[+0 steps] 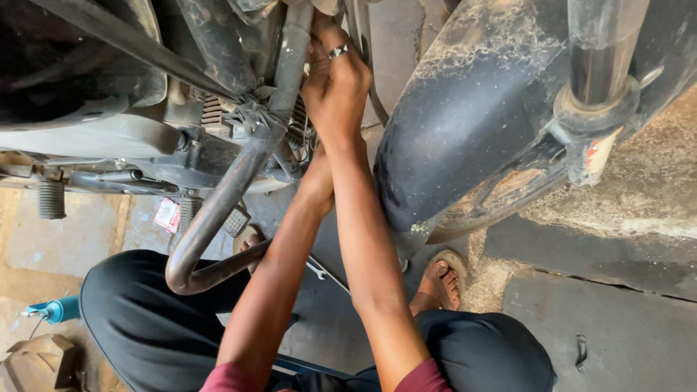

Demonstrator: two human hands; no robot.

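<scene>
Both hands, right hand (335,87) covering the left, gripped the motorcycle's frame tube (289,65); a spanner (317,270) lay unused below, work unfinished.

Two hands: the right hand (337,87) shows in full, the left hand (312,170) mostly hidden behind it. One ring (338,51). Two sandalled feet, one foot (441,282) clear. One spanner (319,270) on the ground, one fender (465,109), one guard bar (218,210), two footpegs (51,198)
</scene>
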